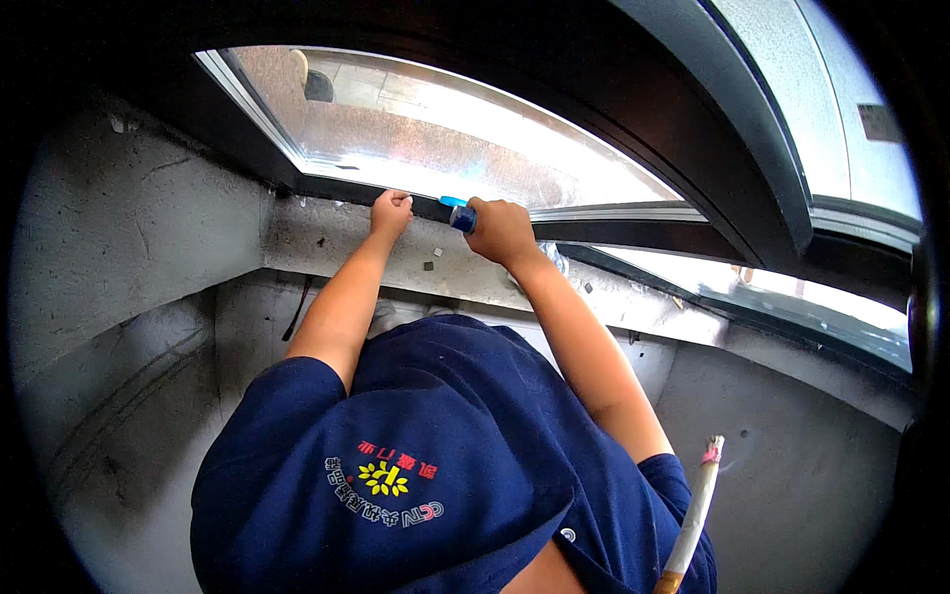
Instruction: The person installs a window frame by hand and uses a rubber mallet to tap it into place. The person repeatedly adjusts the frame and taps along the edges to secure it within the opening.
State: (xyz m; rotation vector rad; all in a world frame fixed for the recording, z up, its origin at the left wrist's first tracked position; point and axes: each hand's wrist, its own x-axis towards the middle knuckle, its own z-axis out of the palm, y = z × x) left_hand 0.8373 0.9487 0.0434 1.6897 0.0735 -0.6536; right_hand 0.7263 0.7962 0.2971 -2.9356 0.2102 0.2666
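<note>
My right hand (502, 233) is closed around a dark blue cylindrical tool (462, 219), whose exact kind I cannot make out. A light blue piece (453, 201) shows just above its end, against the black lower edge of the window frame (346, 190). To the left, my left hand (391, 212) is pinched at that same edge. Whatever lies between its fingertips is too small to name. The window glass (426, 129) stands just beyond both hands.
Below the frame runs a grey concrete sill (336, 238) with small dark chips (428, 265) on it. A rough wall (139, 218) closes the left side. At the right hangs a wide black sash frame (732, 148). A lit cigarette (698, 505) juts up at the lower right.
</note>
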